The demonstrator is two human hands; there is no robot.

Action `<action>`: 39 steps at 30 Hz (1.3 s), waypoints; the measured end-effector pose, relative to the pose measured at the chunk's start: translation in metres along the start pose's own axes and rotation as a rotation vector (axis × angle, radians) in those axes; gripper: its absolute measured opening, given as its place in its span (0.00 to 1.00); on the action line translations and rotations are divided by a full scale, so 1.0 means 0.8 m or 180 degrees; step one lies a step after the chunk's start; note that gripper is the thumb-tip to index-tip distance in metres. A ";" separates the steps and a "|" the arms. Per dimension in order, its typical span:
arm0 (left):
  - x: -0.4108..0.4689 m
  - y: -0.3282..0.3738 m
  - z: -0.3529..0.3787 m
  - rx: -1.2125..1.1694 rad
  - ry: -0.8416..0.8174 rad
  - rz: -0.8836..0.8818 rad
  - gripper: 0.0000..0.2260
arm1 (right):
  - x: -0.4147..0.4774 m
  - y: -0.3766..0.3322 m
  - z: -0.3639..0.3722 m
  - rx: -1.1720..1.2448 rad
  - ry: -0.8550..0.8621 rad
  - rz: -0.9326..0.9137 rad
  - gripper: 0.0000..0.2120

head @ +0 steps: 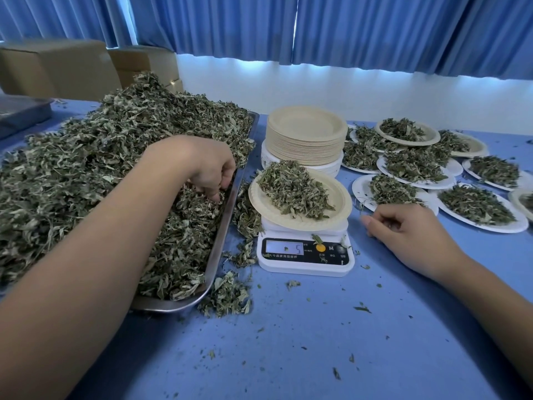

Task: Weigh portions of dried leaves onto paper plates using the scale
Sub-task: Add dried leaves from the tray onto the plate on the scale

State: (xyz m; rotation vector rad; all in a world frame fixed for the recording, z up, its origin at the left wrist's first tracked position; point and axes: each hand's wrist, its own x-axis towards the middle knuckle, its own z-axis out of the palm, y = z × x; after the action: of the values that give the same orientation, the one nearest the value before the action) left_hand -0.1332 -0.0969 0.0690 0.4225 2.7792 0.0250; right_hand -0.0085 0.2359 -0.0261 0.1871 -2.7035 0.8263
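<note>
Portioning looks well under way but far from finished. Right of the scale (pixel 305 252) and beyond it, a cluster of filled plates (pixel 360 187) covers the worktop (pixel 317 342), some overlapping. On the scale's platform sits one paper plate (pixel 337 194) carrying a mound of dried leaves (pixel 294 189), probably being topped up to weight.

Left of the scale, a metal tray (pixel 222 226) holds a large heap of leaves (pixel 115 157). Just behind the scale stands a tall stack of empty plates (pixel 305 140), so plenty of portions remain.

The left hand (pixel 207 166) reaches into the heap at the tray's rim nearest the scale, fingers curled down and closing on a pinch of leaves. The right hand (pixel 403 229) rests on the worktop just right of the scale, fingers loosely curled, holding nothing.

Hard to read: the display (pixel 285 247) shows only a "5", with the rest washed out and a leaf scrap over it. The left fingertips are buried, the farthest filled plates run off the right edge, and their exact count is unclear.
</note>
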 end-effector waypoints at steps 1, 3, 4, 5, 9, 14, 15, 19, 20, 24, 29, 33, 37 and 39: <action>0.000 0.000 0.000 -0.0048 0.0032 0.0006 0.11 | 0.000 0.000 0.000 0.0006 -0.0002 0.0002 0.18; 0.000 0.000 0.000 -0.0082 0.0059 -0.0016 0.12 | 0.000 -0.001 0.001 0.0013 -0.0012 -0.0002 0.18; -0.001 0.000 -0.001 -0.0070 0.0049 -0.0037 0.14 | 0.000 -0.001 0.000 0.0016 -0.0016 -0.0007 0.18; -0.002 0.000 -0.001 -0.0030 0.0017 -0.0075 0.17 | -0.001 0.000 0.000 0.0020 -0.0017 -0.0010 0.18; -0.007 0.002 0.003 0.0005 -0.0217 -0.0304 0.28 | -0.001 0.000 0.001 0.0025 -0.0014 -0.0024 0.18; -0.011 0.002 0.006 0.0014 -0.0084 -0.0230 0.21 | 0.000 0.001 0.001 0.0031 -0.0019 -0.0013 0.18; -0.011 0.001 0.004 0.0004 0.0009 -0.0203 0.19 | 0.000 0.001 0.001 0.0034 -0.0018 -0.0016 0.18; -0.013 -0.004 -0.007 -0.0126 0.0581 -0.0137 0.14 | 0.000 0.001 0.001 0.0049 -0.0007 -0.0031 0.18; -0.013 -0.004 -0.010 -0.0114 0.0741 -0.0121 0.13 | 0.000 0.001 0.001 0.0044 -0.0004 -0.0035 0.18; -0.012 -0.002 -0.012 -0.0142 0.1016 -0.0120 0.10 | 0.001 0.002 0.002 0.0032 -0.0009 -0.0035 0.18; -0.013 0.001 -0.017 -0.0300 0.1387 -0.0156 0.11 | 0.001 0.004 0.002 0.0024 -0.0002 -0.0027 0.18; -0.018 0.004 -0.025 -0.0334 0.1719 -0.0194 0.16 | 0.002 0.004 0.002 0.0009 0.0003 -0.0057 0.18; -0.023 0.008 -0.027 -0.0366 0.1927 -0.0211 0.16 | 0.002 0.004 0.001 0.0017 -0.0019 -0.0048 0.18; -0.027 0.009 -0.029 -0.0426 0.2192 -0.0210 0.16 | 0.002 0.003 0.001 -0.0002 -0.0035 -0.0036 0.18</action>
State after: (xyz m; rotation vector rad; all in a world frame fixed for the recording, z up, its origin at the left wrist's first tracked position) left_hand -0.1196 -0.0958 0.0985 0.3303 3.4317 0.4110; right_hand -0.0108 0.2378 -0.0275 0.2075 -2.7104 0.8236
